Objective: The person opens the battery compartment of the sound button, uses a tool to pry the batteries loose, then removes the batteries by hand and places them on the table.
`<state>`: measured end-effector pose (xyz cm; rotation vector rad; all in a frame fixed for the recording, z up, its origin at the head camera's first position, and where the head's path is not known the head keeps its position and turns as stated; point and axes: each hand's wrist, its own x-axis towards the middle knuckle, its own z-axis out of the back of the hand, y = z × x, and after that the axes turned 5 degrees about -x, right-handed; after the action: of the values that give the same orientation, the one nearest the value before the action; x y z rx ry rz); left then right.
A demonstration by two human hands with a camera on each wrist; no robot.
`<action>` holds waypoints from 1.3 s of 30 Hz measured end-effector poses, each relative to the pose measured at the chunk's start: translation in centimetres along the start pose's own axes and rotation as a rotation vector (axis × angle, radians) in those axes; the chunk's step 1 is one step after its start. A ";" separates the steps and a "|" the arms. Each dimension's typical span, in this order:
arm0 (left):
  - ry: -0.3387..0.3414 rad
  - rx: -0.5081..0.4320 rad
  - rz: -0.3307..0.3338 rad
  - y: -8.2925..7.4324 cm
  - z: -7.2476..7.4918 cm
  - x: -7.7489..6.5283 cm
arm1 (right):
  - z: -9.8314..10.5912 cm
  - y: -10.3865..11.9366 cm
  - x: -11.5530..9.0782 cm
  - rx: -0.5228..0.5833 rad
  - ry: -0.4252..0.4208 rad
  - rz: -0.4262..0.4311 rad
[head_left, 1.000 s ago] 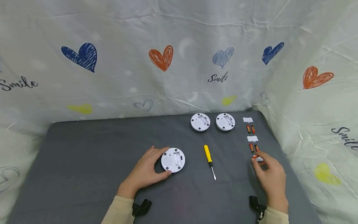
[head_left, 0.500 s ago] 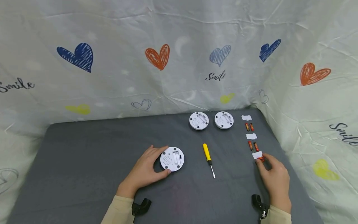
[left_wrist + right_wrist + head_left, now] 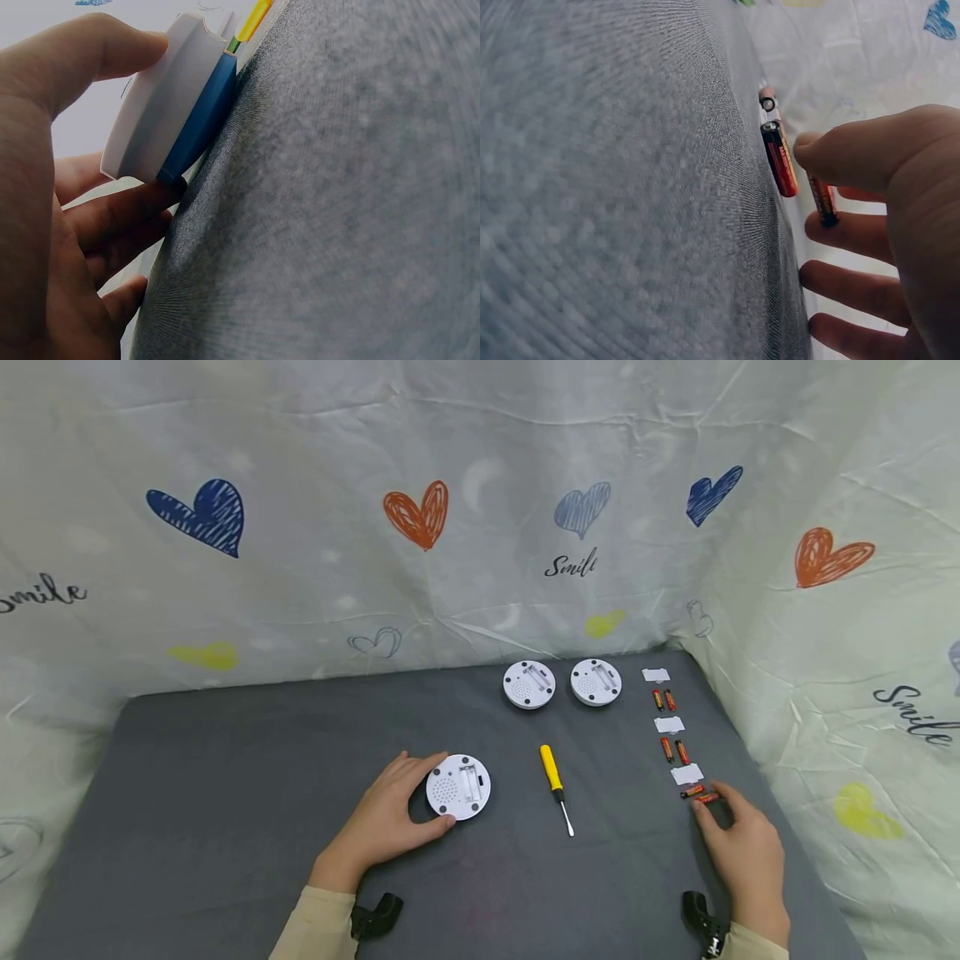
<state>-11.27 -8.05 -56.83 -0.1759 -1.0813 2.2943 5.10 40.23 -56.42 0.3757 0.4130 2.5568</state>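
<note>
My left hand (image 3: 390, 822) grips a white round device (image 3: 455, 789) between thumb and fingers. Its face with a battery slot and speaker holes points up; the left wrist view shows a blue layer beneath the white casing (image 3: 154, 105). At the right, my right hand (image 3: 750, 856) pinches a small red-and-black battery (image 3: 823, 202) between thumb and fingers, just off the cloth. Another battery (image 3: 781, 165) lies on the cloth beside the thumb. Directly behind these lies a white battery cover (image 3: 687, 774).
A yellow-handled screwdriver (image 3: 551, 768) lies between the hands. Two more white round devices (image 3: 528, 685) stand at the back edge. Further covers (image 3: 669, 725) and pairs of batteries (image 3: 674, 751) form a column along the right. A printed curtain (image 3: 480, 527) borders the grey table (image 3: 247, 793).
My right hand has drawn back slightly towards me and to the right, uncovering the nearest cover and one battery. The left hand still grips the device in place; the head view has shifted slightly.
</note>
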 end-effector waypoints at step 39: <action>-0.004 0.009 -0.013 0.3 -0.1 0.0 | 0.2 1.0 -0.5 -0.088 0.163 -0.076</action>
<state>-11.40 -8.18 -57.11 -0.1607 -1.0702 2.2887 5.16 39.18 -56.03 0.1173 0.3654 2.5297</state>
